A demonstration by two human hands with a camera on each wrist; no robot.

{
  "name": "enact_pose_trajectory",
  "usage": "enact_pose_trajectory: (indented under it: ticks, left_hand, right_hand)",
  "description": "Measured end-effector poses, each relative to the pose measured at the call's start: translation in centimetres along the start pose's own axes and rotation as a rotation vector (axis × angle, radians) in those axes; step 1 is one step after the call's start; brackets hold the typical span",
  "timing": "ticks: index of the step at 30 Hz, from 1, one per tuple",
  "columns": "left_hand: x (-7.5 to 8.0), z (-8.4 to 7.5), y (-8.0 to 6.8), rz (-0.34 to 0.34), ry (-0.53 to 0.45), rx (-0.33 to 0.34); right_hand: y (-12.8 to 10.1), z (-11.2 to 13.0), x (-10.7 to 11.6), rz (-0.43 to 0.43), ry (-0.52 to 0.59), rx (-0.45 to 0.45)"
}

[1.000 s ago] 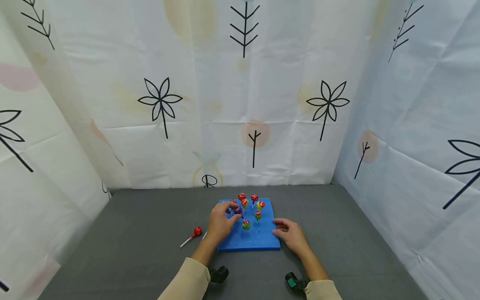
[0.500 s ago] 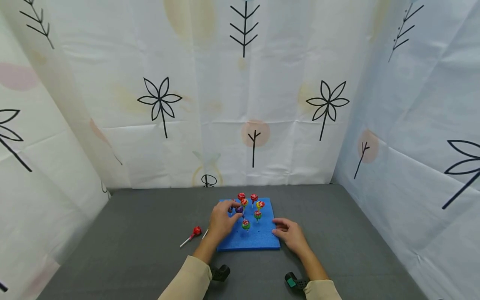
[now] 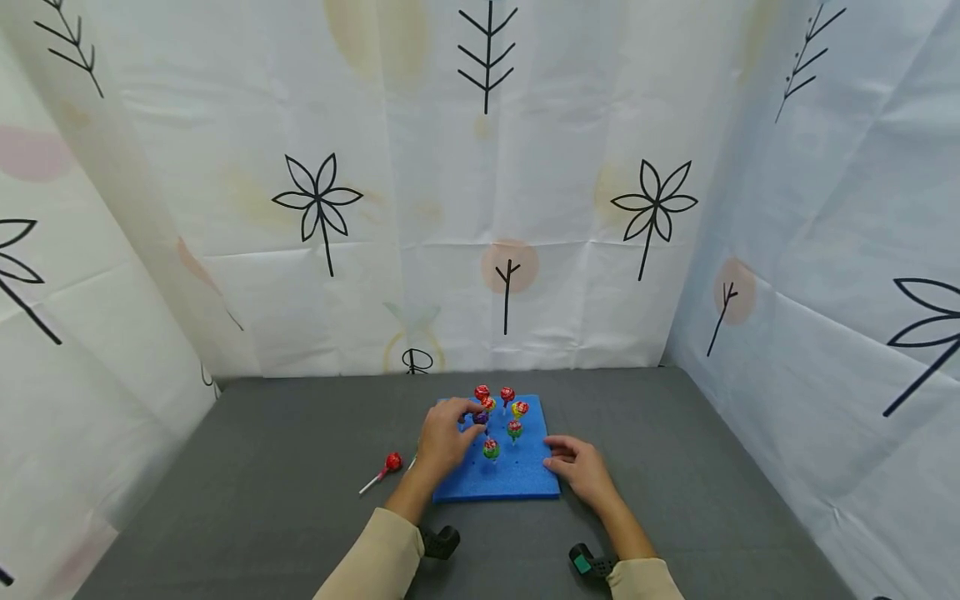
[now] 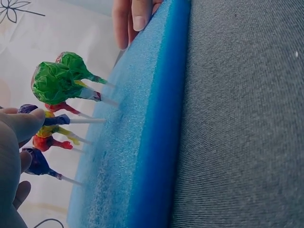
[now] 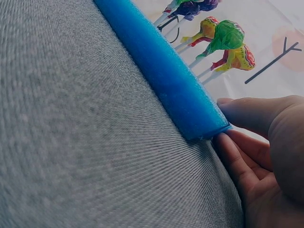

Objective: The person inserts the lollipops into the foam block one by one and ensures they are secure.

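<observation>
Only from the left wrist: left hand (image 4: 12, 156) pinching purple lollipop (image 4: 28, 109), stick straight into blue foam block (image 4: 137, 142); right hand (image 3: 581, 468) spread, fingertips steadying block's near right corner on surface (image 3: 262, 467).

Grey worktop with printed curtains behind

A red lollipop (image 3: 392, 463) lay flat on the grey worktop (image 3: 262, 467), its white stick pointing left and toward the near edge, apart from the other sweets. White curtains (image 3: 480, 192) printed with black leaf and flower outlines and pale pink and yellow spots hung along the back and both sides. A black cable loop (image 3: 417, 361) showed at the curtain's foot.
</observation>
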State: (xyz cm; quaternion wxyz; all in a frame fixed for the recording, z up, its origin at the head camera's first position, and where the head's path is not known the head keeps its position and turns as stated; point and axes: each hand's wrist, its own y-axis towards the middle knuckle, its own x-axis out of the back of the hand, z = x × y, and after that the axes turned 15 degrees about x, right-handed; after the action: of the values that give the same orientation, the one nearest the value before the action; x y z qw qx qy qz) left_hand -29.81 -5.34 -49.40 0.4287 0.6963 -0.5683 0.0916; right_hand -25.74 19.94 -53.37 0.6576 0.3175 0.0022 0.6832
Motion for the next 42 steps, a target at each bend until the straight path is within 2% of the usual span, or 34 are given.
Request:
enact_pose_trajectory:
  ticks: [14,29,42]
  left_hand:
    - [0.9,0.3,0.3,0.005,0.042,-0.017]
    - [1.7,0.6,0.3,0.003,0.053,0.005]
    - [1.8,0.5,-0.4,0.02,0.108,-0.02]
  right_hand:
    - [0.0,0.2,0.1,0.006,0.004,-0.011]
    - [0.0,0.2,0.1,0.011,-0.003,-0.001]
    - [0.0,0.2,0.1,0.011,-0.007,0.002]
